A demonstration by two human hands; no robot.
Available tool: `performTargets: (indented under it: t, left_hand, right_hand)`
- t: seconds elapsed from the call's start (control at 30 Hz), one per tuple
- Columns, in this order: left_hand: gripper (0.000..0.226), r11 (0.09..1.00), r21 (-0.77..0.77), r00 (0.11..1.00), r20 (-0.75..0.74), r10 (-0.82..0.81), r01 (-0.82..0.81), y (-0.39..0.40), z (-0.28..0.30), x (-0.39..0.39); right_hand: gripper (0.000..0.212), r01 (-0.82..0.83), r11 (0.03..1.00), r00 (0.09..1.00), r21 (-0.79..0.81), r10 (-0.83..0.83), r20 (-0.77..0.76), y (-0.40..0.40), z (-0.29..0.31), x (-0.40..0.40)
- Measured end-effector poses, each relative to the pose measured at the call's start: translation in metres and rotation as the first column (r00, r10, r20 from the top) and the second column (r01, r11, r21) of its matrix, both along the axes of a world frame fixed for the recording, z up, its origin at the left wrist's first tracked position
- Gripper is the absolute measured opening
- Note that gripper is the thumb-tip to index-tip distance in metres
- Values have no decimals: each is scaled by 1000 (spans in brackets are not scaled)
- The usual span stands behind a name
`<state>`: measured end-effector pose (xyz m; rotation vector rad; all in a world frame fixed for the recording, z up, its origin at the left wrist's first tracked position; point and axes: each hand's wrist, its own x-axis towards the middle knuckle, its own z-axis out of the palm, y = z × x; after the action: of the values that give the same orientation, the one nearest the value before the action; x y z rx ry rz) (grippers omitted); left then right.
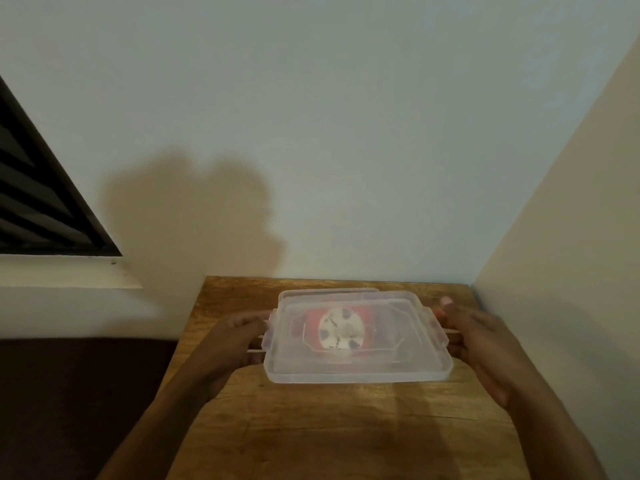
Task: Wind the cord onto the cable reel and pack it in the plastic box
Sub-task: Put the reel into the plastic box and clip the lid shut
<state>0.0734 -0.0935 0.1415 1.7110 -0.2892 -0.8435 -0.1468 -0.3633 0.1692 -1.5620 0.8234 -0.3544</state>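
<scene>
Gripping 1 lidded plastic box (pixel 356 370) w/ 2 hands: left hand (pixel 232 336), right hand (pixel 479 336); 1 cable reel (pixel 341 329) inside.

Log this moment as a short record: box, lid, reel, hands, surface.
box: clear plastic box on the table
lid: lid on top, latching not visible
reel: red reel inside, seen through the lid
left hand: left hand at the box's left end, by the latch
right hand: right hand at the box's right end, by the latch
surface: wooden table against the wall
</scene>
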Motion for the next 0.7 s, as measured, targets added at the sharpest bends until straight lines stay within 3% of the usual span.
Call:
performTargets:
  t: [0.07,0.2,0.33,0.43,0.57,0.63,0.7]
  left_hand:
    - [37,999,-24,999,30,-21,22,-4,3,7]
    - [24,997,-76,999,52,7,-3,-20,8,17]
    - [26,961,-268,996,-71,46,-63,-40,13,18]
    - [33,898,-368,959,-231,165,-243,-52,7,23]
    - [24,869,-314,923,-171,345,-383,-53,-13,26]
    - [14,892,-240,923,-62,380,-383,-52,-26,26]
    - [15,890,-181,908,-62,415,-419,-53,-34,26]
  right_hand:
    - [22,-6,1000,1000,-13,6,24,-6,-1,12]
    - [17,63,997,998,-41,-62,29,-14,-5,45]
    - [43,185,975,968,121,-202,147,-9,-7,74]
    - [39,243,925,911,293,-321,260,-6,-9,84]
    - [20,312,908,903,279,-375,209,-6,-28,83]
    - [29,338,918,911,208,-375,174,-5,-41,82]
    - [38,353,928,914,118,-370,169,-2,-51,81]
